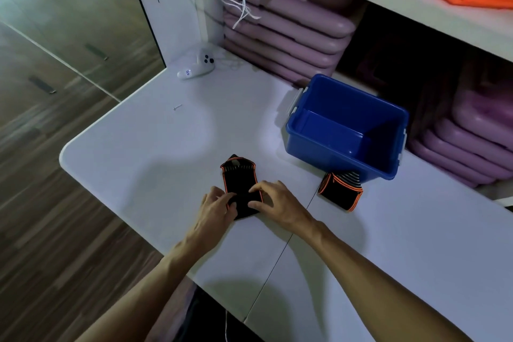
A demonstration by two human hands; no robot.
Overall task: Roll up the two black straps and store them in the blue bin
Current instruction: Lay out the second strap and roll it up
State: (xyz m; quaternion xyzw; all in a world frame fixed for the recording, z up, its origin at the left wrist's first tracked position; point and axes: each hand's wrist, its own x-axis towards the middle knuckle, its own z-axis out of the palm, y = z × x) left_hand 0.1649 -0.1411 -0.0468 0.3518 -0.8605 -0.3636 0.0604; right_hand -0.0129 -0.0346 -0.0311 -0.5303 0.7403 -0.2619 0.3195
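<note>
A black strap with orange edging (238, 175) lies on the white table, its near end bunched into a roll. My left hand (215, 209) and my right hand (277, 203) both grip that rolled end from either side. A second black strap with orange trim (340, 190) lies folded to the right, just in front of the blue bin (347, 159). The bin stands open with nothing visible inside.
A white controller (195, 66) and a small screw (177, 107) lie at the far left of the table (138, 153). Stacked pink pads (291, 33) fill the shelving behind the bin. White cords (241, 0) hang down at the back. The table's left edge drops to a wooden floor.
</note>
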